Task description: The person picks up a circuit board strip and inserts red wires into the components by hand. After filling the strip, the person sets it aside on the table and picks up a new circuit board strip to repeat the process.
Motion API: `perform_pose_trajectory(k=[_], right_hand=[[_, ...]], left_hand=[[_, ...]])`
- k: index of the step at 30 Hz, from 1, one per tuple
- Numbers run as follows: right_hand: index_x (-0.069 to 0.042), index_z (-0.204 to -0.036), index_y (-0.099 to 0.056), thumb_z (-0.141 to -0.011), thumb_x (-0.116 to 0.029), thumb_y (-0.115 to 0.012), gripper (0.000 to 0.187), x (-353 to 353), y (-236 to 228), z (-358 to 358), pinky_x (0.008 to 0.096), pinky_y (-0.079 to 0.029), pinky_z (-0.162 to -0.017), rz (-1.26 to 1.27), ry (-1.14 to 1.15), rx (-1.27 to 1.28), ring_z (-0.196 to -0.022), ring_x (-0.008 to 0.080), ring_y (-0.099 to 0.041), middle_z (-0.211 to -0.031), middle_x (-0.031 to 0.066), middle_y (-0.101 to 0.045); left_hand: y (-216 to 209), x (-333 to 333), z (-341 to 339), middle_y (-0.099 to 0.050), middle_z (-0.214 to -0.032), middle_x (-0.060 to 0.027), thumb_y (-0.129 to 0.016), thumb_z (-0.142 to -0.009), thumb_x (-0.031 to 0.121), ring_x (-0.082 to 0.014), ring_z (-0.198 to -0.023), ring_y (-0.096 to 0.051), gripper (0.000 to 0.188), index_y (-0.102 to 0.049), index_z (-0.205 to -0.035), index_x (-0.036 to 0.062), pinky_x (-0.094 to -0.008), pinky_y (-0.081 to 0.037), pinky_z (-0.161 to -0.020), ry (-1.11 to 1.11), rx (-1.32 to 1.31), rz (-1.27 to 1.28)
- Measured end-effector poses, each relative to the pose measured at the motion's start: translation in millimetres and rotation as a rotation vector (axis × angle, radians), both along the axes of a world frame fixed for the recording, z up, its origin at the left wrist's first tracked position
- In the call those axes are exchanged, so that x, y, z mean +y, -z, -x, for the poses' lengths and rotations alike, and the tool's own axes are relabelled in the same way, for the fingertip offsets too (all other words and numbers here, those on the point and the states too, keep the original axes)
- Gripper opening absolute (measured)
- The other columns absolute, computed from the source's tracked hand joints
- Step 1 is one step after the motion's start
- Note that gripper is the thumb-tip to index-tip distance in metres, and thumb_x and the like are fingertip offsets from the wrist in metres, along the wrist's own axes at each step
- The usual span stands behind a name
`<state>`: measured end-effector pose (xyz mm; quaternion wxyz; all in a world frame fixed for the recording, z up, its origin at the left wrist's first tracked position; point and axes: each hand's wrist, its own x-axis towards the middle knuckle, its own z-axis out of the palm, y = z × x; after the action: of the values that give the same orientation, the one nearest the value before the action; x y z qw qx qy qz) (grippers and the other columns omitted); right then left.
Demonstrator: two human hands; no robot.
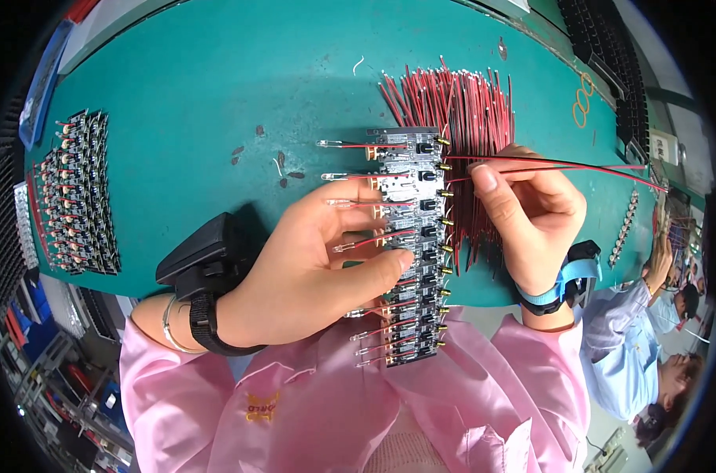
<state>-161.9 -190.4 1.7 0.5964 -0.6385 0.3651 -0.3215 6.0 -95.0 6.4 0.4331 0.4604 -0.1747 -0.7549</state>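
Note:
My left hand (310, 276) grips a long strip of joined circuit boards (405, 188), its thumb on the face and its fingers behind the left edge. Small clear LEDs (336, 177) on red and black leads stick out from that edge. Black switches (427, 176) sit along the boards, and short brass-coloured parts line the right edge. My right hand (531, 221) is closed, thumb and finger pinching thin red and black wires (602, 167) at the strip's upper right. One wire end reaches the board edge; whether it is attached I cannot tell.
Behind the strip lies a thick pile of red and black wires (460, 98) on the green mat (184, 102). More populated boards (78, 197) are stacked at the left. Rubber bands (582, 102) and a small row of parts (624, 229) lie right. Another person (634, 355) sits at lower right.

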Motion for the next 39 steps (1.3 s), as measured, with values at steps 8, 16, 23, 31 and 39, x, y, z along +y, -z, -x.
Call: perform_pose_trajectory(k=[8, 16, 23, 31, 39], right_hand=[[0.004, -0.078, -0.057, -0.073, 0.003, -0.061, 0.006, 1.5, 0.2, 0.3, 0.0163, -0.041, -0.054, 0.030, -0.062, 0.056, -0.060, 0.0037, -0.050, -0.070, 0.0027, -0.056], [0.004, -0.073, -0.057, -0.072, 0.002, -0.062, 0.006, 1.8, 1.1, 1.3, 0.0162, -0.040, -0.053, 0.029, -0.073, 0.073, -0.060, 0.0043, -0.050, -0.069, 0.0029, -0.056], [0.002, -0.069, -0.058, -0.069, 0.001, -0.065, 0.007, 3.3, 2.7, -0.5, 0.0169, -0.039, -0.051, 0.156, -0.034, 0.130, -0.057, 0.0052, -0.051, -0.063, 0.0029, -0.055], [-0.001, -0.064, -0.058, -0.065, 0.000, -0.068, 0.010, 6.7, 0.9, -4.2, 0.0193, -0.038, -0.048, 0.406, -0.009, 0.251, -0.051, 0.0075, -0.050, -0.057, 0.0026, -0.054], [-0.001, -0.062, -0.058, -0.063, 0.001, -0.068, 0.010, 7.7, -1.0, -4.9, 0.0199, -0.038, -0.048, 0.462, -0.015, 0.331, -0.050, 0.0074, -0.048, -0.056, 0.0022, -0.053]], left_hand=[[1.0, 0.8, 0.1, -0.054, -0.099, -0.0069, -0.055, -0.076, -0.001, -0.0103, -0.087, -0.053, 0.039, -0.039, -0.112, 0.0006, -0.0217, -0.048, -0.064, -0.017, 0.020, 0.008], [0.0, 1.3, 0.0, -0.054, -0.099, -0.0073, -0.054, -0.077, -0.002, -0.0109, -0.088, -0.052, 0.037, -0.039, -0.111, -0.0007, -0.0220, -0.047, -0.068, -0.020, 0.018, 0.011], [4.3, 3.5, 2.0, -0.054, -0.098, -0.0077, -0.055, -0.076, -0.002, -0.0111, -0.087, -0.052, 0.038, -0.039, -0.110, -0.0007, -0.0221, -0.047, -0.067, -0.045, 0.022, 0.053], [13.0, 9.3, 5.6, -0.052, -0.099, -0.0090, -0.056, -0.075, -0.004, -0.0129, -0.088, -0.052, 0.040, -0.038, -0.111, -0.0001, -0.0232, -0.048, -0.066, -0.071, -0.072, 0.140], [15.9, 10.5, 6.7, -0.051, -0.104, -0.0122, -0.058, -0.073, -0.006, -0.0171, -0.094, -0.052, 0.048, -0.034, -0.114, 0.0010, -0.0266, -0.050, -0.069, -0.059, -0.108, 0.185]])
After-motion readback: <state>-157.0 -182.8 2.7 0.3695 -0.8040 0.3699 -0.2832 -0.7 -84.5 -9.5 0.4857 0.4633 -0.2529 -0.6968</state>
